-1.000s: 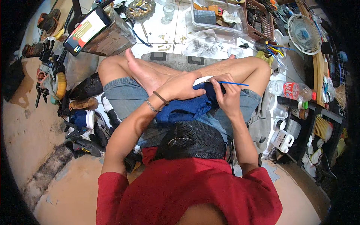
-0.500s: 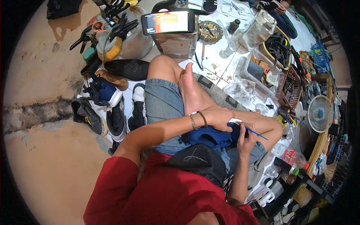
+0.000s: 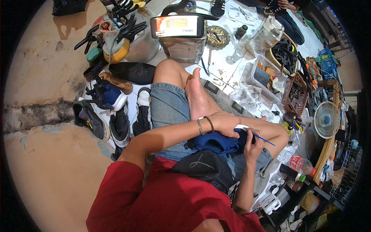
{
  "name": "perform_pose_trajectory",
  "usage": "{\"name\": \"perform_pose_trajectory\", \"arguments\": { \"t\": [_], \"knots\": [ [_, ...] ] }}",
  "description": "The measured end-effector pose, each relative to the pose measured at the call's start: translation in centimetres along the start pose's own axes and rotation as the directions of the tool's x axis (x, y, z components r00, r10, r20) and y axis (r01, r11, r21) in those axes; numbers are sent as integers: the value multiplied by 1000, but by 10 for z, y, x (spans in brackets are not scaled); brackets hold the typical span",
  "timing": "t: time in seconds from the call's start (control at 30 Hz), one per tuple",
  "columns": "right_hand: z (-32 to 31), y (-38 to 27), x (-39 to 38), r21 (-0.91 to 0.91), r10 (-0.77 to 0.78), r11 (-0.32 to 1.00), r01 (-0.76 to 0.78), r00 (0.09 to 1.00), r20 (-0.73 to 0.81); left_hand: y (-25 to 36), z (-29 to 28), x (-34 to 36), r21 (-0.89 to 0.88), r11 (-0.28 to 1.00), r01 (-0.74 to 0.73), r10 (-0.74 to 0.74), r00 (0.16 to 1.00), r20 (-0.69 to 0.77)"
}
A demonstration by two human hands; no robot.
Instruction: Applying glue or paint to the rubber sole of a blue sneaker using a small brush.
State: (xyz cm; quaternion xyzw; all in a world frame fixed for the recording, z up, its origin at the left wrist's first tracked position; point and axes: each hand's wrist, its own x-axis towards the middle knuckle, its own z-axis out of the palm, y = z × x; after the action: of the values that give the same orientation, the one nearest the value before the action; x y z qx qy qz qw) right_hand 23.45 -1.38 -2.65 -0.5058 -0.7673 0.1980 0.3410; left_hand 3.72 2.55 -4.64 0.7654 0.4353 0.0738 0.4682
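Note:
On my lap rests a dark blue fabric shoe [image 3: 216, 142], its opening toward me and a white edge at its far end. My left hand [image 3: 227, 123] lies over the shoe, fingers curled round it and holding it down. In my right hand [image 3: 253, 147] is a thin blue-handled brush [image 3: 266, 140], pinched like a pen; its tip is hidden by the fingers next to the shoe's white edge. My bare foot [image 3: 199, 96] sits just beyond the left hand.
Several shoes [image 3: 119, 125] stand to my left. Ahead, a phone [image 3: 178, 26] leans on a box beside a full ashtray [image 3: 217, 37]. Rightward are a clear plastic tub [image 3: 266, 77], a brown basket [image 3: 296, 94], a small fan [image 3: 327, 120] and a bottle [image 3: 301, 164]. Another person's hand [image 3: 284, 4] shows far right.
The view has shifted slightly, and the phone screen's picture differs. Both hands stay on the shoe and brush with hardly any visible movement.

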Motion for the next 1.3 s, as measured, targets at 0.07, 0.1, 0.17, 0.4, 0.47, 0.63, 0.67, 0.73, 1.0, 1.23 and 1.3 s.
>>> {"name": "perform_pose_trajectory", "arguments": {
  "t": [0.07, 0.1, 0.17, 0.4, 0.47, 0.63, 0.67, 0.73, 1.0, 1.23, 1.3],
  "knots": [
    [0, 1, -2, 16, 11, 1000, -11, 1000, -15, -2, 2, 1, -12, 1000, -12, 12, 1000, -13],
    [1, 1, -2, 30, 27, 999, -26, 999, -31, -3, 4, 2, -11, 1000, -11, 11, 1000, -15],
    [0, 0, -2, 15, 28, 999, -28, 999, -26, -4, 5, 2, -18, 999, -37, 36, 999, -22],
    [0, 20, -10, 268, 244, 934, -238, 970, 11, -2, 0, 1, -17, 1000, -25, 25, 1000, -5],
    [-5, 25, -9, 330, 269, 907, -261, 963, 24, -1, -2, 2, -46, 999, -14, 16, 1000, 27],
    [-35, 75, -8, 504, 349, 815, -287, 937, -30, -4, -4, 7, -87, 996, -35, 40, 997, 63],
    [-43, 86, -7, 502, 348, 816, -287, 937, -31, -5, -4, 11, -113, 993, -38, 49, 994, 100],
    [-53, 111, -3, 684, 474, 675, -276, 873, -116, -3, -8, 18, -125, 992, -8, 19, 996, 87],
    [-41, 153, 11, 744, 566, 570, -349, 823, -47, -14, -21, 22, -137, 990, 24, -12, 996, 89],
    [-56, 155, 6, 685, 697, 556, -471, 713, -75, -15, -3, 34, -120, 986, -115, 111, 993, -36],
    [-50, 147, 7, 708, 673, 570, -416, 732, -112, -10, -6, 30, -171, 977, -128, 118, 991, -66]
  ]
}}
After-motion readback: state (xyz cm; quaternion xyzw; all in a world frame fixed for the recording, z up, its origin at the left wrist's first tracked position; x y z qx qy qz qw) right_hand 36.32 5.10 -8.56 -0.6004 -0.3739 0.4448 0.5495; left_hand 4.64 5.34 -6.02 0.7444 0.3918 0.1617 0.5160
